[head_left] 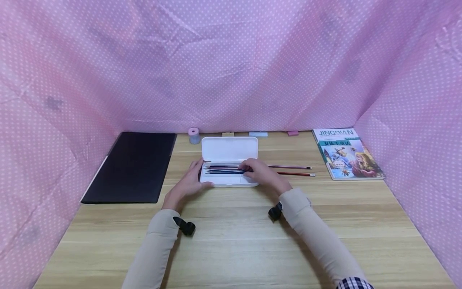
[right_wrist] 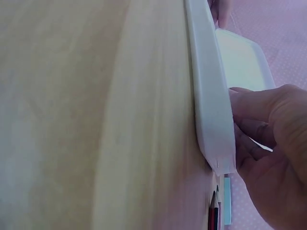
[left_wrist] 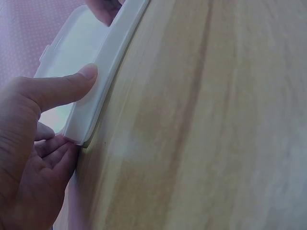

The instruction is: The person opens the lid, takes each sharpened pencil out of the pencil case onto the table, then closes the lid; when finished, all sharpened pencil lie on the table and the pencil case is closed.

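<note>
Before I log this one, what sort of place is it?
Probably a screened-off desk, perhaps set up for recording: pink cloth on three sides of a wooden table, with a pencil case on it.

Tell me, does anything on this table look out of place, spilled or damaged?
Two pencils lie loose on the table, right of the open white case. They look slightly out of place because other pencils are inside it. I see nothing spilled or damaged.

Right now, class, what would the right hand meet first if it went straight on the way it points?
Past the pencils beneath it, the right hand would probably meet the raised white lid of the pencil case, ahead and leftward; exact depth is hard to judge.
</note>
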Tool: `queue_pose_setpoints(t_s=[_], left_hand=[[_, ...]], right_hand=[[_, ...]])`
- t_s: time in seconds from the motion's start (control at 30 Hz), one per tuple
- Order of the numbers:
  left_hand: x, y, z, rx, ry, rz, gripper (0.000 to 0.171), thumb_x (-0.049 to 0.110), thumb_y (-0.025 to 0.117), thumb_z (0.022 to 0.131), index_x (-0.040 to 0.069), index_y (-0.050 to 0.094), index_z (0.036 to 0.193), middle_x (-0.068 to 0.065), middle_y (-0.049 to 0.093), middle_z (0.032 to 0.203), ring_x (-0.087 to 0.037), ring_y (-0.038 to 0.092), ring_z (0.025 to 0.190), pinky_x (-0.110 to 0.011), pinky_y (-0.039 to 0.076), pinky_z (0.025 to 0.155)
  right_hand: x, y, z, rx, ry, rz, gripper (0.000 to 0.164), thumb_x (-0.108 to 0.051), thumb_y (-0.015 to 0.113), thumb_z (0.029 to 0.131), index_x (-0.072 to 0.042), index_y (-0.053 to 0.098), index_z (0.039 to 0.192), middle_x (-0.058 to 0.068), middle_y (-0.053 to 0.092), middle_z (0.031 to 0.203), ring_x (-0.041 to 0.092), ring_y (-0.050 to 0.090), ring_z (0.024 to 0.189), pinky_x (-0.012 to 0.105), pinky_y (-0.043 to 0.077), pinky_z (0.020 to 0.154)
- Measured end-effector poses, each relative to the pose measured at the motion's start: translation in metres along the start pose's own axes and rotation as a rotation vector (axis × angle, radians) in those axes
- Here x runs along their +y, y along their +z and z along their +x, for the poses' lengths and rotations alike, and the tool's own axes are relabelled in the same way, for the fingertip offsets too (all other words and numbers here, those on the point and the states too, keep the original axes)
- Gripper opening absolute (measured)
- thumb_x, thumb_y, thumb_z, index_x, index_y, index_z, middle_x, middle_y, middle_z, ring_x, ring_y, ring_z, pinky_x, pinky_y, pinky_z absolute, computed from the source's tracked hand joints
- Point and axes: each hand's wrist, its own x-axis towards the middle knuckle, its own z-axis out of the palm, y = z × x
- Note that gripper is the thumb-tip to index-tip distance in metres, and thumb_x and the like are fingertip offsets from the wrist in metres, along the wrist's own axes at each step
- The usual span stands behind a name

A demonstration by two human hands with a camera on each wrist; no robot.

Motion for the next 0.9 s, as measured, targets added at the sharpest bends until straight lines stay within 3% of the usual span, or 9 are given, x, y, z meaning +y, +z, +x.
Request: queue_pose_setpoints(t_s=[0.4,0.73,0.9], left_hand=[[0.0000,0.0003,0.0002,0.003,0.001,-0.005,0.105,0.047,0.074,0.072,0.017,0.009,0.149,-0.008,0.025,0.143,-0.023,0.027,0.131,-0.043,0.023,0.108],[0.0002,0.0003,-0.0012,-0.005,-0.020,-0.005,0.105,0.049,0.072,0.073,0.019,0.006,0.149,-0.006,0.023,0.146,-0.023,0.025,0.132,-0.044,0.023,0.108],[0.0008,0.0005,-0.0017,-0.002,-0.015,-0.006,0.105,0.049,0.073,0.073,0.019,0.006,0.149,-0.006,0.024,0.145,-0.022,0.025,0.132,-0.044,0.022,0.109]], right_hand=[[0.0002,-0.0001,0.0030,-0.027,0.013,-0.005,0.020,-0.004,0.059,0.088,-0.008,0.066,0.106,-0.001,0.061,0.092,0.012,0.054,0.086,0.027,0.046,0.079],[-0.0005,-0.0019,0.0027,-0.009,-0.015,0.000,0.017,-0.002,0.061,0.086,-0.006,0.068,0.101,0.002,0.062,0.092,0.012,0.055,0.086,0.027,0.048,0.078],[-0.0018,-0.0083,-0.0039,-0.012,0.023,0.045,0.018,-0.007,0.061,0.088,-0.009,0.068,0.104,0.000,0.062,0.096,0.012,0.055,0.087,0.028,0.047,0.079]])
